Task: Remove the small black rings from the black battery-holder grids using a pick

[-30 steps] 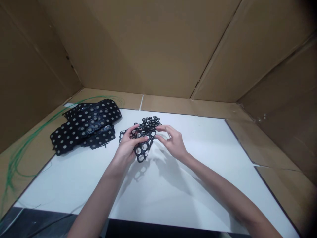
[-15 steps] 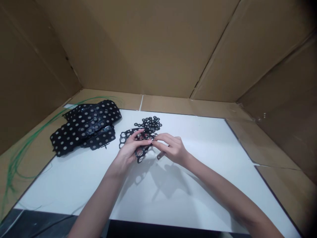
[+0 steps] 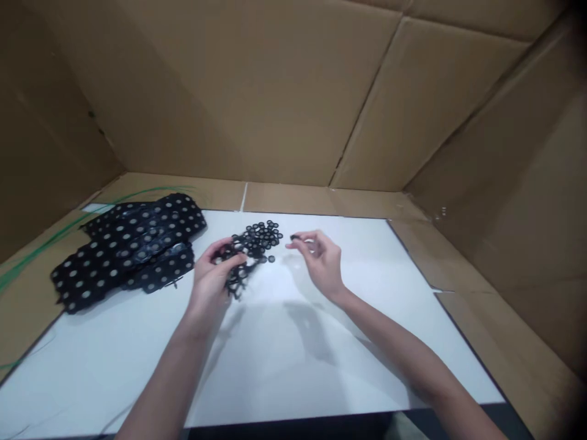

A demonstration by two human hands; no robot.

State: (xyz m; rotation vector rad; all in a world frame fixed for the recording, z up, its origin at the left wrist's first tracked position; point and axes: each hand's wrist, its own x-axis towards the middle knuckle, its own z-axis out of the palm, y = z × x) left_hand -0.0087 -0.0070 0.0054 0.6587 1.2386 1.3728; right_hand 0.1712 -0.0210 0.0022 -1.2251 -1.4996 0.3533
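Observation:
My left hand [image 3: 213,272] is closed on a floppy black sheet full of round holes [image 3: 237,282], thumb on top and fingers behind. Between thumb and fingertips, my right hand [image 3: 321,260] pinches a small black ring [image 3: 294,237], seen nearly edge-on. That hand is raised to the right of the sheet, apart from it. Just beyond the sheet lies a loose pile of small black rings [image 3: 268,233] with pale centres. One single ring [image 3: 271,259] lies on the white table, nearer to me than the pile.
Black sheets with rows of pale dots [image 3: 123,244] are stacked at the left on the white tabletop [image 3: 275,360]. Thin green strands [image 3: 50,238] run along the left edge. Cardboard walls [image 3: 229,91] close in the back and both sides.
My right hand has come away from the holed sheet to the right, a small black ring in its fingertips. My left hand still holds the sheet. The view has shifted slightly right.

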